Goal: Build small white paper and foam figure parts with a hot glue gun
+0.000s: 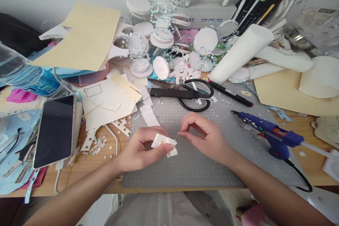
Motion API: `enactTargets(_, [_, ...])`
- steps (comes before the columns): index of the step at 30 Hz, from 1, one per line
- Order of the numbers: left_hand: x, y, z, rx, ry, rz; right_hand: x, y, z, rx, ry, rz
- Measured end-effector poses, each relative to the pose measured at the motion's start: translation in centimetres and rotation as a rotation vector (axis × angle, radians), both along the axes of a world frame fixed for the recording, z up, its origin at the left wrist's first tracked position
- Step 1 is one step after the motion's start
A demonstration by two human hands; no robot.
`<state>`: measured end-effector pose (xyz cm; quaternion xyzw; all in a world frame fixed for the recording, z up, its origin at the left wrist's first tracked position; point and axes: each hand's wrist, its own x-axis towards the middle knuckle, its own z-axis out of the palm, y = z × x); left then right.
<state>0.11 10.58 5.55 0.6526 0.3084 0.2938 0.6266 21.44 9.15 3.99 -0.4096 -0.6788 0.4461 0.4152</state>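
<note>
My left hand is closed on a small white folded piece, paper or thin foam, with a yellowish spot on it. Just to its right, my right hand makes a pinch with thumb and forefinger. A fine thread-like strand seems to run from those fingertips to the piece's edge, too thin to name. Both hands are above the grey cutting mat. Beyond them lie black-handled scissors and a black utility knife. A white paper strip lies behind my left hand.
At right a blue glue gun trails its cord, near a black marker. A phone and a water bottle stand left. White discs, a white tube and cream card crowd the back.
</note>
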Motion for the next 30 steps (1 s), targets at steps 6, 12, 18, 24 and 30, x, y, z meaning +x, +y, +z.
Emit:
enactTargets(6, [-0.1, 0.0, -0.1, 0.058, 0.006, -0.018, 0.1, -0.2, -0.4, 0.143, -0.269, 0.126])
enactTargets(12, [-0.1, 0.0, -0.2, 0.090, 0.026, -0.047, 0.1, -0.5, 0.2, 0.019, -0.092, 0.159])
enactTargets(18, [-0.1, 0.0, -0.4, 0.120, 0.044, -0.070, -0.2, -0.5, 0.8, -0.012, 0.048, 0.209])
enactTargets(24, [-0.1, 0.0, -0.3, 0.143, 0.055, -0.089, -0.1, -0.4, 0.7, -0.131, 0.154, 0.204])
enactTargets(30, [0.0, 0.0, -0.1, 0.150, 0.047, -0.109, 0.0, -0.5, 1.0, -0.206, 0.166, 0.255])
